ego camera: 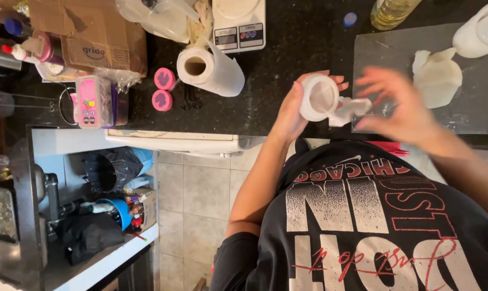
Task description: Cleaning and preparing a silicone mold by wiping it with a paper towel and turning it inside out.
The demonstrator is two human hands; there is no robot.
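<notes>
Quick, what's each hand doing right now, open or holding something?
Left hand: closed around a small white cup.
Right hand: open, fingers spread, blurred, beside the cup; contact cannot be told.

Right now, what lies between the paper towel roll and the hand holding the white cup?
Head view: only bare black countertop between the paper towel roll and left hand holding the white cup.
</notes>
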